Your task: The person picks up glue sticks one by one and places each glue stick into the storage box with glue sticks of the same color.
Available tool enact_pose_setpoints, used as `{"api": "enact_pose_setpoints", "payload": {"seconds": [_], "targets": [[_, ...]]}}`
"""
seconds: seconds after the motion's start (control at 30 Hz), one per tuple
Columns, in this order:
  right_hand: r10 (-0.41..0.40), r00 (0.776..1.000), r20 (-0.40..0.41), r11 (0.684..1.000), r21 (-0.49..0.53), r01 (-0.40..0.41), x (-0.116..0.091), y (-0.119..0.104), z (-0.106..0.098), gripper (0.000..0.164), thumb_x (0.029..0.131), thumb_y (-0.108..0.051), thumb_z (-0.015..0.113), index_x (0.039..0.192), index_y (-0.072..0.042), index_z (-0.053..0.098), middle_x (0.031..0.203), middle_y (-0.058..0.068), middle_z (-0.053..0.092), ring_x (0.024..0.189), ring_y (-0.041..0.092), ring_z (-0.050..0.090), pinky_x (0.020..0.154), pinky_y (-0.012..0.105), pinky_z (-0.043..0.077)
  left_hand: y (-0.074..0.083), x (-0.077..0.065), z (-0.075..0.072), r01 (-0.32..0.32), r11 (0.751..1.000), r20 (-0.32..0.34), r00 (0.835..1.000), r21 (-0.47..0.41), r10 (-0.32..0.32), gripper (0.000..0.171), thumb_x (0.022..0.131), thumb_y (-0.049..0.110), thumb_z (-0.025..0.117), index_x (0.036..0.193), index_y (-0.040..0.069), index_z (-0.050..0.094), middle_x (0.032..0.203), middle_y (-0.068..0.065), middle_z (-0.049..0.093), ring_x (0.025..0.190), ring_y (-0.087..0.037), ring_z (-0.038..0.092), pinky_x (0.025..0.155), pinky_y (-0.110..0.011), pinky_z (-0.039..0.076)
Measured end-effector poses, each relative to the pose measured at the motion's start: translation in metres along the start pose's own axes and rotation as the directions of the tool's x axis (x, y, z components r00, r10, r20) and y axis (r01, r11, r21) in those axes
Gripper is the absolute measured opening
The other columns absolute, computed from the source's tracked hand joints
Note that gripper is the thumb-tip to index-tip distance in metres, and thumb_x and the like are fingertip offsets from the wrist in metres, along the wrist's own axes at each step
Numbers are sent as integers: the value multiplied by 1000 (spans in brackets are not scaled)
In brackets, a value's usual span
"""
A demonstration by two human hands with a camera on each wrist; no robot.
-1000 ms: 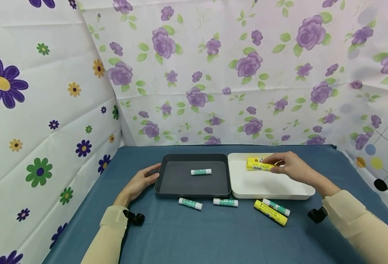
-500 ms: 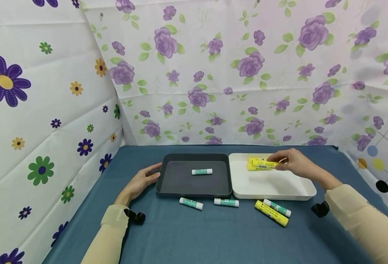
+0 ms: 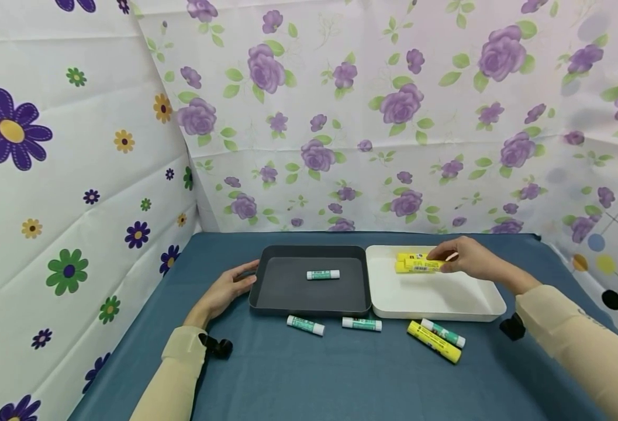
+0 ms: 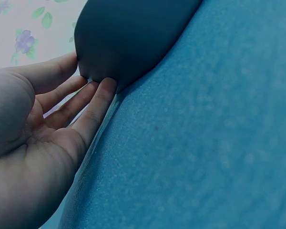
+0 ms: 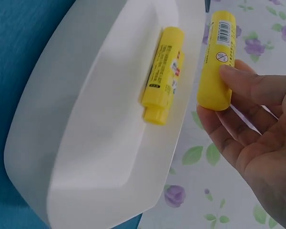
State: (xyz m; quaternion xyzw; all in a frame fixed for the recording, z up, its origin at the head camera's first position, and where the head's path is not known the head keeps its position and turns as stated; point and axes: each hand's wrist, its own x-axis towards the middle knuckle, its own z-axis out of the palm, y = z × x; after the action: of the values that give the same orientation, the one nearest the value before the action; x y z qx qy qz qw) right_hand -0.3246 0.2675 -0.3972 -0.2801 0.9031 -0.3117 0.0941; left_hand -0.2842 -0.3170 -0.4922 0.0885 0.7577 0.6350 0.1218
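Observation:
My right hand [image 3: 469,260] pinches a yellow glue stick [image 5: 217,57] between thumb and fingers, above the white tray [image 3: 445,301]. Inside that tray two more yellow glue sticks [image 5: 163,71] lie close together, partly overlapped by the held one in the head view. My left hand [image 3: 230,291] touches the left end of the dark grey tray [image 3: 282,298], its fingers extended. The left wrist view shows the thumb and fingertips against the tray's outer wall [image 4: 119,43]. One green-and-white glue stick [image 3: 323,275] lies in the dark tray.
Both trays stand side by side on the blue cloth [image 3: 309,374]. In front of them lie a green glue stick [image 3: 305,325], another green glue stick [image 3: 362,324], and a yellow glue stick [image 3: 435,342] against a third green glue stick [image 3: 444,332]. Flowered sheets [image 3: 340,117] hang behind.
My right hand has shifted slightly right over the white tray, with the yellow glue stick still pinched. The left hand stays at the dark tray's end.

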Motion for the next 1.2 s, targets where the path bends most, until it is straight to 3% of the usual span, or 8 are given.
{"api": "enact_pose_setpoints", "payload": {"seconds": [0.5,1.2], "targets": [[8,999,49,1000,-24,-7,10,5,-6,30,88,-3,72,118,-5,71,116,13,68,104,31,63,80,37,59,0,0,-2,-2,1000,-4,1000,7,2,57,101,23,58,153,16,36,156,-8,31,141,-30,35,115,-49,32],[32,981,189,999,30,-39,20,50,-8,30,83,3,73,113,-3,73,111,12,70,102,29,65,82,33,58,0,-1,-1,-6,1000,-1,1000,6,6,55,102,21,57,153,17,36,156,-8,31,140,-29,36,114,-47,34]]}}
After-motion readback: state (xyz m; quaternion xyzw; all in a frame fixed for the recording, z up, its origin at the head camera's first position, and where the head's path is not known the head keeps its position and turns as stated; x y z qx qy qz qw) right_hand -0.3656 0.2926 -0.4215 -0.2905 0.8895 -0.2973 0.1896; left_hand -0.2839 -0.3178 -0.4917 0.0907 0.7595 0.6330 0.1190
